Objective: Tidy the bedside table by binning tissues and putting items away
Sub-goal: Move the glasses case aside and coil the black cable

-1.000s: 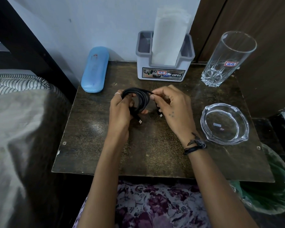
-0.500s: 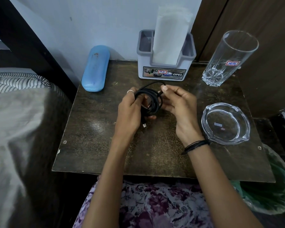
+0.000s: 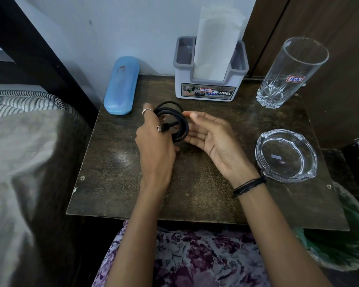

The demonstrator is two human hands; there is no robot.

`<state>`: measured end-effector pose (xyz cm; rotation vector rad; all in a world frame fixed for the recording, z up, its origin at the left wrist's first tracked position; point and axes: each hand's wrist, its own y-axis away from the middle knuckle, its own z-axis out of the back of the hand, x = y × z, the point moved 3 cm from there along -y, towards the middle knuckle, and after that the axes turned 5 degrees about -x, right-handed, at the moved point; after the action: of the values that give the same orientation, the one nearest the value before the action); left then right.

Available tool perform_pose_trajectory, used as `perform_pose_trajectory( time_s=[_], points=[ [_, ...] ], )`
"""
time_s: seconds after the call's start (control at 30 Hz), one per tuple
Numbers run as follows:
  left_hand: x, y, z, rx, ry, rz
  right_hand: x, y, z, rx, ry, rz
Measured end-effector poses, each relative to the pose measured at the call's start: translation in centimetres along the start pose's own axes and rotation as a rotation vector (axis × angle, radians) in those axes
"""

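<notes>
Since half a second ago: right hand (image 3: 211,139) has let go of the coil and opened, palm up, fingers relaxed beside it; USB plug now lies across the left hand (image 3: 153,141).

Black cable (image 3: 174,123): 1, coiled, gripped by the left hand above the table (image 3: 116,162); not yet put away.

Loose tissues: none visible, binning apparently done.

Blue spectacle case (image 3: 121,84): 1. Tissue holder (image 3: 210,79): 1. Tumbler (image 3: 292,73): 1. Glass ashtray (image 3: 286,156): 1. Green-lined bin (image 3: 340,241): 1.
</notes>
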<state>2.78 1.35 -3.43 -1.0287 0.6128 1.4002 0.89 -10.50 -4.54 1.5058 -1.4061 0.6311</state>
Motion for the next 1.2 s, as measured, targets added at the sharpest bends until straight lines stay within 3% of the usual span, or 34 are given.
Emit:
perform_pose_trajectory(
  time_s=[0.33,0.53,0.77,1.0,1.2],
  points=[
    [0.3,0.1,0.7,-0.099,-0.302,-0.049,-0.2,0.3,-1.3,0.245,0.456,0.261],
    [0.6,0.3,0.6,-0.072,-0.392,-0.076,-1.0,0.0,-1.4,0.203,0.463,0.304],
    [1.3,-0.7,1.2,-0.07,-0.292,0.05,0.0,0.1,-0.7,0.103,0.298,0.32],
    [2.6,-1.2,1.1,0.015,0.055,0.361,0.3,0.8,-0.4,0.336,0.071,0.155],
    [2.8,-1.3,1.1,-0.018,0.104,0.378,0.2,0.6,-0.1,0.244,0.28,0.147]
  ],
)
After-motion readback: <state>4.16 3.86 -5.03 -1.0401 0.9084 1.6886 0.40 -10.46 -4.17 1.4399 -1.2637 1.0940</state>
